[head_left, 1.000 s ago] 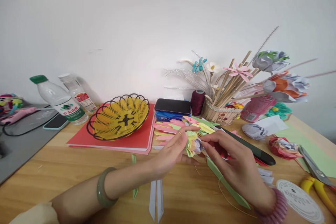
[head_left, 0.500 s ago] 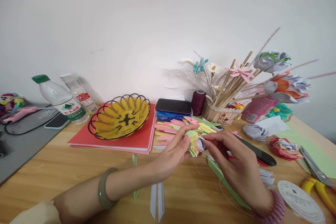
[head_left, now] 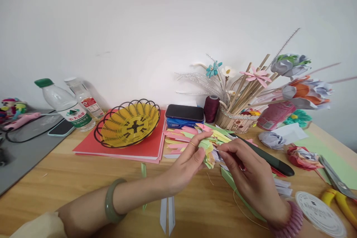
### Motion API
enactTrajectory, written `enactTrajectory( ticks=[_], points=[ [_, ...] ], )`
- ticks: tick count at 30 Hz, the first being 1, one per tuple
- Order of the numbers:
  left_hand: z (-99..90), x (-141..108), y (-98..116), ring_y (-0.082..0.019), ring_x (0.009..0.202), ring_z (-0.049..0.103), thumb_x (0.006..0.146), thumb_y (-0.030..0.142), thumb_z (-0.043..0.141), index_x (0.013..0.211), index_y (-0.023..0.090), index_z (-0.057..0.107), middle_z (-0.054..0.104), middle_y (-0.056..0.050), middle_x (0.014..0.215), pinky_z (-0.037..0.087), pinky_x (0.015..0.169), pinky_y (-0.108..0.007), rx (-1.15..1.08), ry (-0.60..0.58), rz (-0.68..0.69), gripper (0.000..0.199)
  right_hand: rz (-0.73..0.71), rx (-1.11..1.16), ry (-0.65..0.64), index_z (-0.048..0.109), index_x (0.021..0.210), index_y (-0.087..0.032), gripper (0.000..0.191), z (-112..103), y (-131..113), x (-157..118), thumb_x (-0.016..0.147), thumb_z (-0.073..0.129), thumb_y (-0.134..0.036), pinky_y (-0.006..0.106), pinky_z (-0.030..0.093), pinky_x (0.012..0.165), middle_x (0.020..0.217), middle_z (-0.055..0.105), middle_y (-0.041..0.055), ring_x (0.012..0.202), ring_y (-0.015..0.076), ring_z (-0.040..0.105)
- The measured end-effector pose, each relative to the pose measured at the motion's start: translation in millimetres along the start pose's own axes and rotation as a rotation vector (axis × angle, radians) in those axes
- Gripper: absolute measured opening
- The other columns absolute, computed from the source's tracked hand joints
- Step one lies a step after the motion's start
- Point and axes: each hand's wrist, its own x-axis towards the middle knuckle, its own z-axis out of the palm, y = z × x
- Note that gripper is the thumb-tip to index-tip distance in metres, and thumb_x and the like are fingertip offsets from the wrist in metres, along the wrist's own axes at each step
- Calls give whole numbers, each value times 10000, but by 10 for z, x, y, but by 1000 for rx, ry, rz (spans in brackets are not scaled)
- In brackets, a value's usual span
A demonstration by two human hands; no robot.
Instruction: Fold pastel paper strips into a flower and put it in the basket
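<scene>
My left hand [head_left: 188, 160], with a ring on one finger, is closed around a folded paper flower [head_left: 208, 151] in yellow, green and pale purple. At the flower's right side, thumb and forefinger of my right hand [head_left: 248, 171] pinch a pale paper petal that belongs to it or touches it; the fingertips partly cover it. Behind the hands lies a pile of folded paper strips [head_left: 178, 137] in pink, yellow, green and white. Two white folded strips [head_left: 167, 214] lie near the front edge, and a green strip [head_left: 143, 171] is partly hidden under my left forearm.
A yellow woven basket [head_left: 129, 124] rests on red paper [head_left: 83, 145]. Behind are a phone [head_left: 184, 112] on a blue pack and a dark thread spool [head_left: 211, 109]. To the right stand a holder [head_left: 235, 121] with sticks and flowers, a dark-handled tool [head_left: 270, 161], scissors [head_left: 338, 182] and a round white label [head_left: 319, 214].
Both hands stay almost in place on the paper flower. The flower has tilted or shifted very slightly, and the whole view has moved a little.
</scene>
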Motion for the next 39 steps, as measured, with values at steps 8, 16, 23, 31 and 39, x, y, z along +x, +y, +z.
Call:
enactTrajectory(
  ticks=[8, 16, 23, 31, 39],
  points=[
    [-7, -1, -12, -181, 1218, 346, 861, 375, 384, 1255, 296, 348, 384, -40, 1339, 229, 1031, -358, 88, 44, 50, 404, -8, -49, 58, 517, 885, -208, 61, -4, -30, 6, 832, 495, -188, 231, 390, 489, 705, 520, 4, 566, 113, 480],
    [-2, 6, -29, -191, 1280, 263, 851, 356, 416, 1228, 264, 377, 356, -49, 1363, 178, 1057, -358, 124, 86, 97, 390, -27, -64, 73, 531, 857, -207, 52, -1, -26, 2, 809, 536, -185, 225, 368, 437, 694, 533, 8, 531, 103, 469],
    [-18, 2, -39, -180, 1264, 295, 855, 359, 408, 1235, 261, 344, 346, -56, 1366, 176, 1059, -351, 132, 52, 69, 397, -74, -66, 62, 523, 843, -204, 86, -7, 0, -16, 825, 492, -126, 232, 412, 501, 723, 559, 22, 638, 124, 524],
    [-9, -3, -17, -186, 1262, 282, 844, 385, 421, 1220, 266, 365, 348, -48, 1355, 228, 1026, -333, 154, 70, 41, 398, -163, -164, 123, 522, 906, -218, 145, -15, 20, 8, 794, 537, -126, 255, 445, 526, 730, 589, 29, 650, 143, 556],
    [-13, 3, -9, -202, 1190, 349, 817, 414, 454, 1209, 258, 407, 398, -50, 1299, 309, 947, -314, 181, 114, 22, 425, -199, -99, 84, 529, 912, -225, 209, -39, 18, 3, 777, 524, -66, 265, 460, 570, 759, 576, 32, 679, 145, 560]
  ],
)
